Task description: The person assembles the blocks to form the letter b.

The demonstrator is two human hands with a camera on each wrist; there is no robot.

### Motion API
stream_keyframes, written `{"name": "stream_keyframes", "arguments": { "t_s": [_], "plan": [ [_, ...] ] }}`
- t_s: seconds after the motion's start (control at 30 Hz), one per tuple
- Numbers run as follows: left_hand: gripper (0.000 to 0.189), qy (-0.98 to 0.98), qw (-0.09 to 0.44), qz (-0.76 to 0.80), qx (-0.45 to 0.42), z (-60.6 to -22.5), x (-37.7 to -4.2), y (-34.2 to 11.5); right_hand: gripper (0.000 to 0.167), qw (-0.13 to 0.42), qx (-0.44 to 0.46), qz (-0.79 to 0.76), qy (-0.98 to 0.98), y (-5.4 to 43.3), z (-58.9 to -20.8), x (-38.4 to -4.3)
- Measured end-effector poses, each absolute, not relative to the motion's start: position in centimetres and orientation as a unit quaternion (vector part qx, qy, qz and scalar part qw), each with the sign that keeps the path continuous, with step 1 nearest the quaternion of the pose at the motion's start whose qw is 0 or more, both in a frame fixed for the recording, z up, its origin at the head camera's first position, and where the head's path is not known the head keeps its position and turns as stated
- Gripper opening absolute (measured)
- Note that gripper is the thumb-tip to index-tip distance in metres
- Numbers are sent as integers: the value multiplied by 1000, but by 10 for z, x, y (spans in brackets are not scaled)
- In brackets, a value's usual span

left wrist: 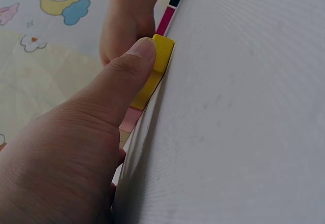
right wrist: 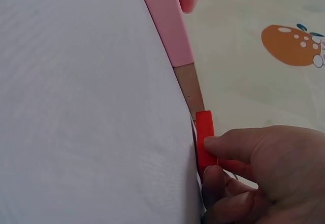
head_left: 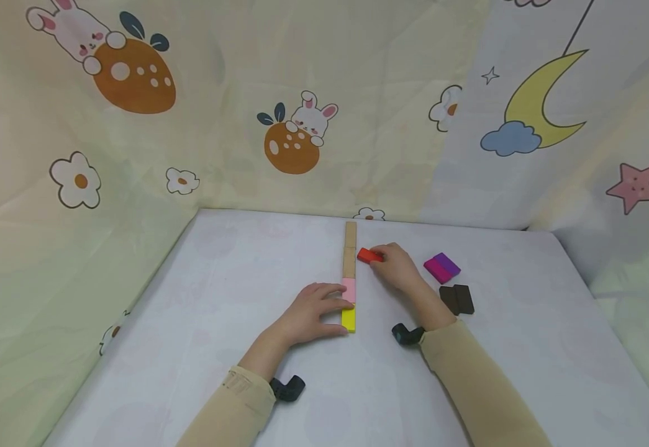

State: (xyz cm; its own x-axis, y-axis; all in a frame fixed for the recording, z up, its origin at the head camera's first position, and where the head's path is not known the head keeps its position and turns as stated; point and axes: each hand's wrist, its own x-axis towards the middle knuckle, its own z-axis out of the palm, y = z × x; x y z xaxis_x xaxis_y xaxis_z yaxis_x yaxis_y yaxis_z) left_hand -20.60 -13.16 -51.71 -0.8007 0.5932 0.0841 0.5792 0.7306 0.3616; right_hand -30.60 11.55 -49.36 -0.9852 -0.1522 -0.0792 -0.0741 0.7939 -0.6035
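Note:
A straight row of wooden blocks runs away from me on the table, with tan blocks [head_left: 349, 263] at the far end, then a pink block [head_left: 349, 290], then yellow [head_left: 349, 321] at the near end. My left hand [head_left: 312, 315] lies along the row's left side, fingers spread and touching the pink and yellow parts. Its thumb [left wrist: 141, 51] presses against the yellow end. Right of the tan part, my right hand [head_left: 397, 268] pinches a red block [right wrist: 204, 127] between thumb and fingers. In the right wrist view the red block overlaps the tan part; whether they touch, I cannot tell.
Beyond my right wrist lie a magenta block [head_left: 438, 270] and a purple block [head_left: 447, 264] side by side. Dark brown blocks [head_left: 464, 299] sit just nearer. The white table [head_left: 235, 261] meets a patterned cloth [head_left: 218, 124] at the back and sides.

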Motion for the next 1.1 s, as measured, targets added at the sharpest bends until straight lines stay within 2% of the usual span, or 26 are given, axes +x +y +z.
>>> {"name": "stream_keyframes", "arguments": {
  "t_s": [0.4,1.1],
  "plan": [
    [52,929,13,184,321,-516,-206,-132,43,61,-82,-298,949,113,-492,-311],
    [52,928,9,185,324,-519,-207,-132,48,75,-66,-296,950,111,-494,-313]
  ]
}}
